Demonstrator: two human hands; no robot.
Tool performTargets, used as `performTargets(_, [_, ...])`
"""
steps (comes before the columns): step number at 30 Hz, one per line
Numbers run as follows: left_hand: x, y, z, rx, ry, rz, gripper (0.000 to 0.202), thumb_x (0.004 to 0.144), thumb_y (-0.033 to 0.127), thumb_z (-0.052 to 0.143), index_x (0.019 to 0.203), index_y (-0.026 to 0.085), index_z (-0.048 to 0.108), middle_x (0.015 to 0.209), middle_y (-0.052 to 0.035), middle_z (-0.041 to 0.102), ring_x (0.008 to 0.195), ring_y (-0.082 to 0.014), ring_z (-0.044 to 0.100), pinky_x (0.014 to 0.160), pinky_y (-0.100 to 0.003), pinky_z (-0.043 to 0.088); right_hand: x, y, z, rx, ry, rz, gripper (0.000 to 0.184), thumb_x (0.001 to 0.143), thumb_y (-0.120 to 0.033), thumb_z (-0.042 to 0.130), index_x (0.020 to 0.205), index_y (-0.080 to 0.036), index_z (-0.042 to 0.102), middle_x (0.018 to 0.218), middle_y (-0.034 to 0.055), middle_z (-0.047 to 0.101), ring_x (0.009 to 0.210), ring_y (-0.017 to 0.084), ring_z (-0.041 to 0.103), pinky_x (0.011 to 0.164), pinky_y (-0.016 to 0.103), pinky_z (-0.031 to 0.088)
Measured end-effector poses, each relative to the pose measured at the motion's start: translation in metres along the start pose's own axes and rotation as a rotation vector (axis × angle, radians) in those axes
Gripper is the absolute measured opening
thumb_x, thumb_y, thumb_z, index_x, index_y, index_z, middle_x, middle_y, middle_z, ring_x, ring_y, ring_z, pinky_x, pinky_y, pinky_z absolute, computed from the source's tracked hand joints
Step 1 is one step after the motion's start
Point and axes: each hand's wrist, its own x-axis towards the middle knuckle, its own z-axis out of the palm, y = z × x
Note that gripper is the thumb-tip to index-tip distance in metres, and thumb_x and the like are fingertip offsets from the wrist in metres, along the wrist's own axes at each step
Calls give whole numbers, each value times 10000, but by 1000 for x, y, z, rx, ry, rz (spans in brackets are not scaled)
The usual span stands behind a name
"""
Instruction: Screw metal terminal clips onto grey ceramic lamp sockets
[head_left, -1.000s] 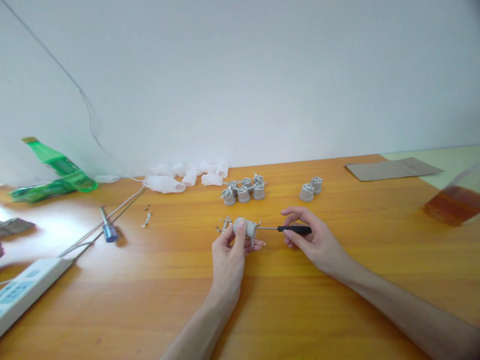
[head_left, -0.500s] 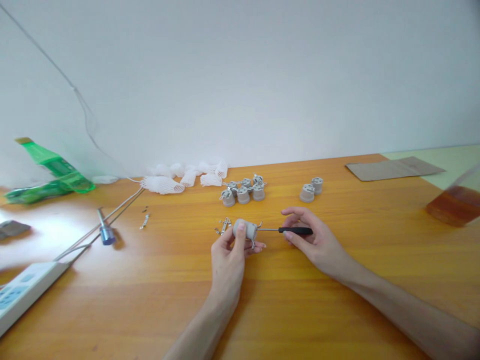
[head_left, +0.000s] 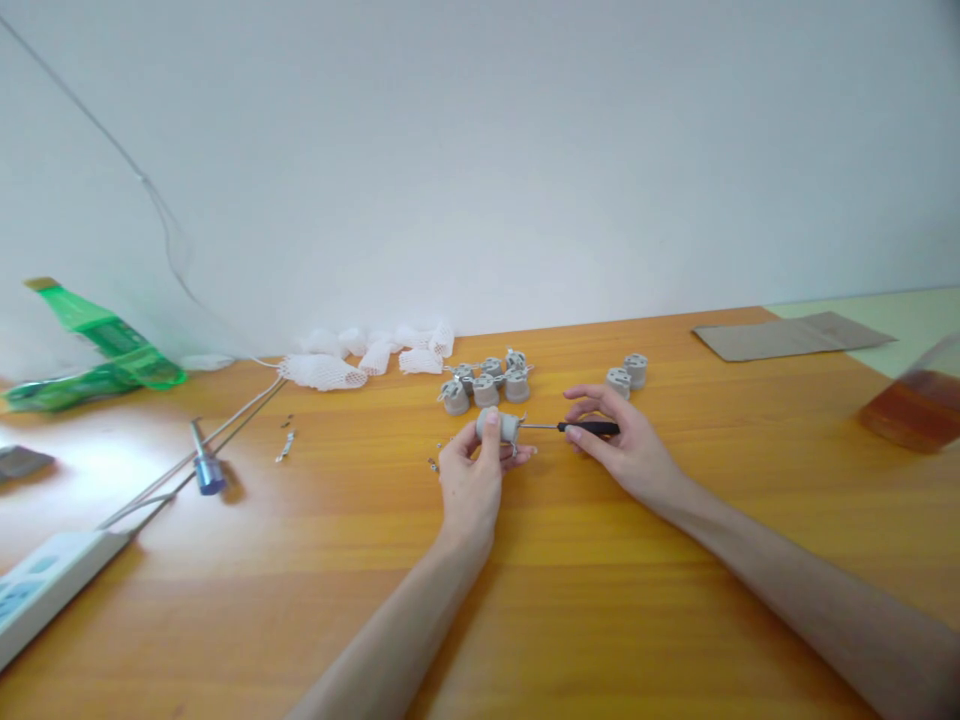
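My left hand [head_left: 474,475] grips a grey lamp socket [head_left: 495,426] that lies on its side, its metal-clipped end facing right. In my right hand [head_left: 619,440] is a black-handled screwdriver [head_left: 589,427], pinched between thumb and fingers. Its thin shaft points left and its tip meets the clip end of the socket; the exact contact is too small to make out. Just beyond my left hand stands a group of similar sockets with metal clips [head_left: 486,390]. Two more sockets [head_left: 635,370] stand behind my right hand. Small metal parts [head_left: 433,464] lie left of my left hand, partly hidden by it.
White foam net sleeves [head_left: 322,371] lie along the wall. To the left are a green bottle [head_left: 112,340], a blue-handled screwdriver [head_left: 208,472], a small metal strip [head_left: 286,446] and a power strip [head_left: 52,590]. Brown cardboard [head_left: 787,337] and a container of reddish liquid [head_left: 915,408] are on the right.
Both hands have moved a little away from me, toward the group of sockets, with the held socket and screwdriver. My left hand now covers more of the small metal parts.
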Motion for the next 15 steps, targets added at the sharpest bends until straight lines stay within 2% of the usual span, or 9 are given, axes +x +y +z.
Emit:
performTargets(2, [0,-2,3,1,-7,14,480,768,591,751,829,119,686,795,-24,684,598,-128,673,670,-286,626,-1,-1,-2,22,32,1,395,866,-421,713,1188,-231,583,927,21,638,761,164,652,760,338,557])
performTargets(6, [-4,-3,1,34,-52,32,482,760,598,756,833,127,684,728,-15,667,589,-142,672,617,-274,612,-4,-4,-3,62,31,80,385,890,-490,678,1136,-213,572,666,-38,607,528,136,574,524,274,492])
performTargets(9, [-7,-2,-4,40,-53,31,479,762,597,757,835,129,690,679,-4,646,581,-144,666,618,-272,608,-6,-2,-2,67,-18,135,388,925,-537,614,1129,-209,582,632,-49,578,442,117,519,412,241,404])
performTargets(11, [-8,-2,-5,26,-44,25,474,758,592,764,831,129,693,682,-2,644,579,-139,661,624,-272,607,-6,-1,-2,66,-46,109,363,946,-518,591,1143,-212,586,708,-27,606,509,126,575,470,256,464])
performTargets(13, [-9,-1,-5,12,-39,17,471,755,589,769,831,129,695,690,-1,646,582,-139,662,628,-272,606,-6,-1,-3,75,-51,55,336,945,-468,612,1174,-224,581,868,10,641,653,139,639,613,290,541])
performTargets(15, [-9,-1,-5,16,-35,12,467,768,585,760,832,128,693,685,2,642,581,-140,666,627,-271,603,-6,-1,-5,90,-49,18,335,925,-424,652,1191,-235,575,967,20,629,751,145,654,720,314,563])
